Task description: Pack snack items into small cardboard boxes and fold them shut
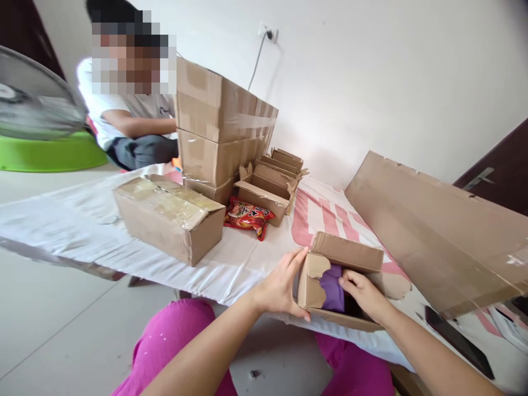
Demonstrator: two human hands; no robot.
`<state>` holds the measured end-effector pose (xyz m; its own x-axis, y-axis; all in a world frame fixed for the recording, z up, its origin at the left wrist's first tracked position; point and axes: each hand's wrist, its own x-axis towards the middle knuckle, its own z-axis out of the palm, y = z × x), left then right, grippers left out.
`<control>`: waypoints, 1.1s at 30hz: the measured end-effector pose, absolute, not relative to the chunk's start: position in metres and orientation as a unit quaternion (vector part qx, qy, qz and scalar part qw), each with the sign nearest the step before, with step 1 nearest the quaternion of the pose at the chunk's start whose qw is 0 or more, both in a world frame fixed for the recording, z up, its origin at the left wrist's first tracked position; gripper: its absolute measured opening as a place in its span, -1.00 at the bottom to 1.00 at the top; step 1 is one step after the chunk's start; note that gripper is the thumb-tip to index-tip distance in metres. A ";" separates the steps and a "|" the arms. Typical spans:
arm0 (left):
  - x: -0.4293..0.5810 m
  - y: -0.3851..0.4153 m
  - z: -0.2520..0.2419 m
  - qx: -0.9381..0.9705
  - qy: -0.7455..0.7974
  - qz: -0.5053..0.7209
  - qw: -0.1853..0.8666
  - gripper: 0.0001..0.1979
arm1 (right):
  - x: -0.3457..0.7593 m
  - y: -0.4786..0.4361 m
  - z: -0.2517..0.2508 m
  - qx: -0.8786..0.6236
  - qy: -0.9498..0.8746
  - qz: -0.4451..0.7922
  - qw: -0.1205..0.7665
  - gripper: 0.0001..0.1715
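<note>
A small open cardboard box (346, 250) stands on the cloth in front of me, its flaps raised. My left hand (284, 283) grips its left end, fingers at the far corner and thumb at the near one. Inside lies a purple packet (333, 289), partly under a torn flap. The fingertips of my right hand (363, 291) reach into the box and pinch the packet's right edge. What lies beneath the packet is dark and hidden.
A taped box (169, 214), a red noodle packet (249, 215), open boxes (264, 187) and stacked cartons (223, 121) stand to the left. A large cardboard panel (437, 231) and a phone (457, 341) are at right. Beyond the cartons sits another person (127, 121) near a fan (37, 104).
</note>
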<state>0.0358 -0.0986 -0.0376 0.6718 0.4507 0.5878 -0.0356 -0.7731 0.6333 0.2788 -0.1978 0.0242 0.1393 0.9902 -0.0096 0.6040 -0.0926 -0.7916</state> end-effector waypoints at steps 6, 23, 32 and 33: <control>0.038 -0.094 -0.036 0.866 0.090 0.387 0.302 0.49 | 0.271 -0.203 0.022 -0.664 -0.466 0.405 0.421 -0.51; 0.016 -0.088 -0.028 0.829 0.115 0.436 0.331 0.52 | 0.237 -0.226 0.078 -0.654 -0.562 0.181 0.473 -0.22; 0.024 -0.083 -0.039 0.832 0.139 0.413 0.342 0.46 | 0.230 -0.228 0.082 -0.640 -0.544 0.170 0.515 -0.22; 0.027 -0.084 -0.041 0.831 0.129 0.415 0.349 0.45 | 0.227 -0.229 0.080 -0.643 -0.551 0.164 0.506 -0.20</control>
